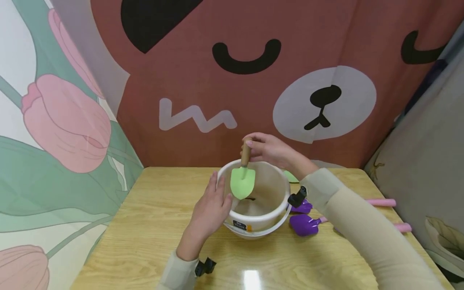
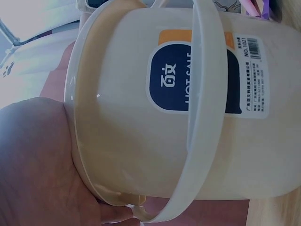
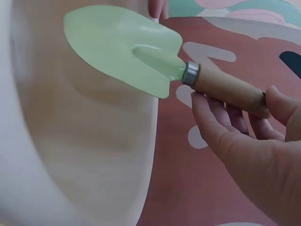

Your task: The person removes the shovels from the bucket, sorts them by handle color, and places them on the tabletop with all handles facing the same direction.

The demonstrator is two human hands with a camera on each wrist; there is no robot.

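Observation:
A white plastic bucket [image 1: 264, 220] with a hanging white handle [image 2: 207, 84] and a dark blue label [image 2: 169, 77] stands on the wooden table. My right hand [image 1: 270, 149] holds a small garden trowel [image 3: 117, 47] by its wooden handle, fingers under it and thumb at the end. The trowel's light green blade points down over the bucket's mouth. On the left side of the rim rests my left hand [image 1: 212, 207], its fingers fairly straight; in the left wrist view part of the hand is cut off. A small dark mark shows inside the bucket.
Purple toy tools [image 1: 304, 224] lie right of the bucket, and pink handles [image 1: 380, 202] stick out beyond my right sleeve. Something green [image 1: 291, 177] shows behind the bucket. A curtain with a bear print [image 1: 246, 92] hangs at the table's back edge.

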